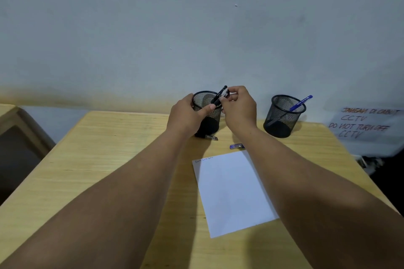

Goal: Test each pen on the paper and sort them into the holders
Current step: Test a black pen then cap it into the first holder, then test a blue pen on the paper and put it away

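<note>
Both hands' grips pinch a black pen (220, 96), tilted, upper end up-right, above the left holder (206, 111).

Two mesh holders (206, 113) (284, 116) are sitting at twelve and one o'clock behind the paper (234, 190); a pen (300, 103) is leaning in the one o'clock holder.

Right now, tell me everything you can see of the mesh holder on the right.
The right mesh holder is a round black cup of wire mesh with a solid-looking rim and a dark base. It stands upright near the far edge of the wooden table, close to the wall, looking slightly tilted in the wide-angle view. One blue pen leans inside, its upper end sticking out past the rim to the right. Neither hand touches it. A white handwritten sign lies beyond it to the right.
</note>
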